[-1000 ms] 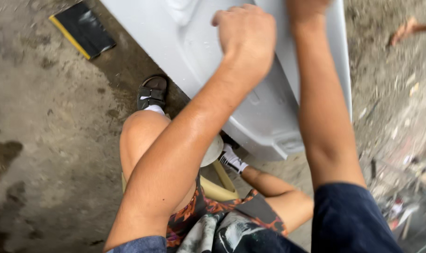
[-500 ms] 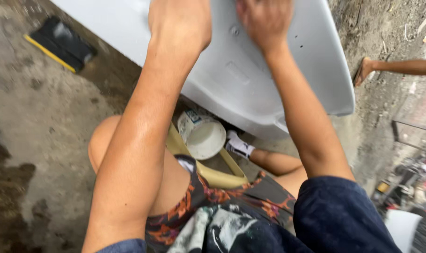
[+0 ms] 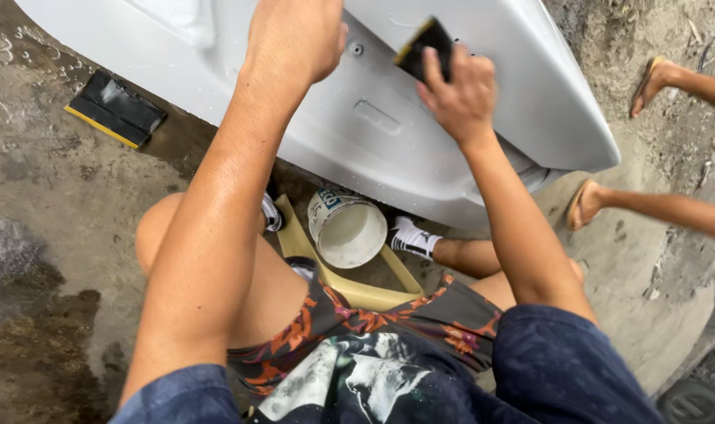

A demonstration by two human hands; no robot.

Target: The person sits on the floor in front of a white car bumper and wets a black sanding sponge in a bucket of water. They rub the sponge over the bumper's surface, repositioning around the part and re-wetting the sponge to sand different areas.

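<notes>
A large grey primed car body panel [image 3: 389, 118] lies across the top of the view, over my knees. My left hand [image 3: 295, 35] rests flat on its upper part, fingers partly out of frame. My right hand [image 3: 456, 90] grips a black sanding block with a yellow edge [image 3: 424, 47] and presses it against the panel. Below the panel, between my legs, a white plastic cup [image 3: 350, 232] sits on a tan seat [image 3: 357, 290].
A second black and yellow sanding block [image 3: 115, 110] lies on the wet concrete ground at the left. Another person's feet in sandals [image 3: 585, 204] stand on the dirt at the right. A dark tyre-like object [image 3: 699, 392] shows at the bottom right corner.
The view has tilted down and left. My right hand has slid lower on the panel, and the sanding block in it now shows. Another person's legs came into view at the right.
</notes>
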